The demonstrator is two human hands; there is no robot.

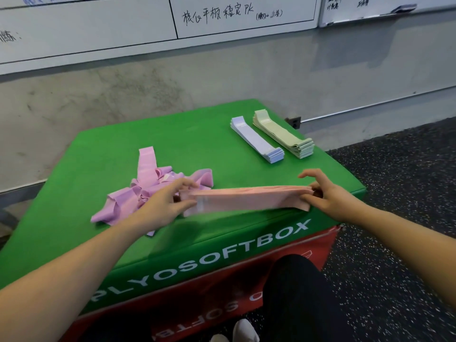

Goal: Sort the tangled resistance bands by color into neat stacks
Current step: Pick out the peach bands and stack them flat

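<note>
Two hands hold a pink stack [246,199] at the near edge of the green box [111,154]. Left hand [162,206] pinches its left end, fingers curled round it. Right hand [325,193] pinches the right end, index finger raised. Purple tangle [145,188] lies loose just behind the left hand, one strip pointing away. Blue stack [256,139] and green stack [283,134] sit side by side at the far right corner, well apart from the pink one. Whiteboard [98,28] on the wall behind. Red box [246,280] underneath.
</note>
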